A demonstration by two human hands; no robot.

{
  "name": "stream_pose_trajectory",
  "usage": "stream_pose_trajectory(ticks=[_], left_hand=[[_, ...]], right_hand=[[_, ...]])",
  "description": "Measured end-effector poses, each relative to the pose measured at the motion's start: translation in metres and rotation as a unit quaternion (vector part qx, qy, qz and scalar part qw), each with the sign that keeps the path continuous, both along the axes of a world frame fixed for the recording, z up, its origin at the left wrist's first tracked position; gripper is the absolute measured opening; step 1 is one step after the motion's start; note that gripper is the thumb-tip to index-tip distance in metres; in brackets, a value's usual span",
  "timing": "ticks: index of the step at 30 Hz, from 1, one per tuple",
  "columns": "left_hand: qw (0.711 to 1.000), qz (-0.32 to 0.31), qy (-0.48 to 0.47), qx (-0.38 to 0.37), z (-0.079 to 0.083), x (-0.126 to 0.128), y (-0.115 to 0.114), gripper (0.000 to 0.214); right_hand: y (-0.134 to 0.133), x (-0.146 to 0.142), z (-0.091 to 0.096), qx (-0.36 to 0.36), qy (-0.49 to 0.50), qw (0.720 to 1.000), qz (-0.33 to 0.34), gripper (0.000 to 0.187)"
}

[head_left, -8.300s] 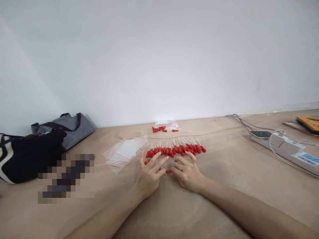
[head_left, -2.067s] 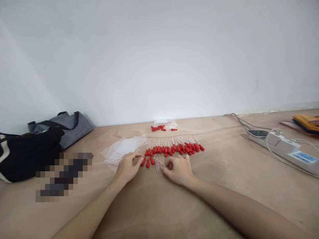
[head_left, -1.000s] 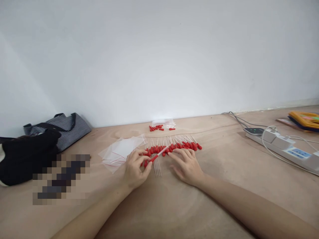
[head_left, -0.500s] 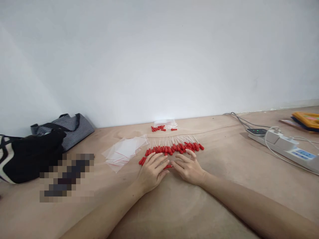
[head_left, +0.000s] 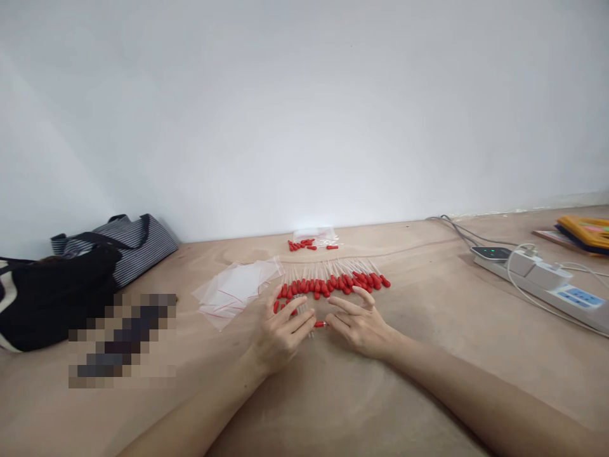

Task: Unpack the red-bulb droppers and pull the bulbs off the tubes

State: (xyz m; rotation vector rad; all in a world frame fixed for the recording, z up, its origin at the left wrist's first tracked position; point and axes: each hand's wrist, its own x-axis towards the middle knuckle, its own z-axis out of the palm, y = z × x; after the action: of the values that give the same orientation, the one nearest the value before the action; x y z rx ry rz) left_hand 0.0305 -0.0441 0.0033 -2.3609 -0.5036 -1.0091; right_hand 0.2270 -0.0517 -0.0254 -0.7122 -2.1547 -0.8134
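Left hand (head_left: pixel 280 330) and right hand (head_left: pixel 362 325) lay flat, unclenched, fingers spread, tips meeting on one loose dropper (head_left: pixel 320 324), seemingly to steady it; dropper row (head_left: pixel 333 284) at twelve o'clock, bags (head_left: pixel 233 289) at ten.

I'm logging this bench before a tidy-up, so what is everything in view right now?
droppers: many, clear with red bulbs, row mid-table
loose red bulbs: about ten, near wall
clear bags: a pile, left of the row
striped bag: one, grey-black, far left
black bag: one, nearer than it
power strip: one, white, right
orange stack: one, far right
table: one, tan wood
left hand: open, fingers over near droppers
right hand: open, beside it
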Motion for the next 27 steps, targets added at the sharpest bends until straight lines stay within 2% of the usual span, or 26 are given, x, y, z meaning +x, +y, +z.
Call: stream_pose_trajectory(ticks=[7, 14, 18, 20, 22, 25, 27], left_hand=[[1.0, -0.014, 0.005, 0.006, 0.004, -0.003, 0.003, 0.024], [0.999, -0.026, 0.037, 0.022, 0.001, -0.004, -0.001, 0.023], [0.998, -0.032, 0.052, 0.029, 0.0, -0.019, 0.006, 0.025], [0.999, -0.009, 0.033, 0.022, -0.001, -0.034, 0.015, 0.029], [0.998, 0.055, -0.001, -0.007, -0.002, -0.047, 0.024, 0.028], [0.985, 0.133, -0.065, -0.095, -0.005, -0.053, 0.033, 0.02], [0.97, 0.15, -0.104, -0.159, -0.006, -0.049, 0.034, 0.021]], right_hand=[[-0.001, 0.0, 0.005, -0.024, -0.006, 1.0, 0.005, 0.024], [0.0, -0.002, 0.0, -0.023, -0.038, 0.999, 0.011, 0.024], [0.004, 0.009, -0.001, -0.04, -0.053, 0.998, 0.011, 0.028], [0.007, 0.019, 0.002, -0.064, -0.033, 0.997, -0.006, 0.03], [0.01, 0.025, 0.006, -0.1, 0.024, 0.994, -0.027, 0.027], [0.01, 0.019, 0.009, -0.175, 0.106, 0.978, -0.048, 0.022], [0.007, 0.009, 0.009, -0.233, 0.136, 0.96, -0.074, 0.021]])
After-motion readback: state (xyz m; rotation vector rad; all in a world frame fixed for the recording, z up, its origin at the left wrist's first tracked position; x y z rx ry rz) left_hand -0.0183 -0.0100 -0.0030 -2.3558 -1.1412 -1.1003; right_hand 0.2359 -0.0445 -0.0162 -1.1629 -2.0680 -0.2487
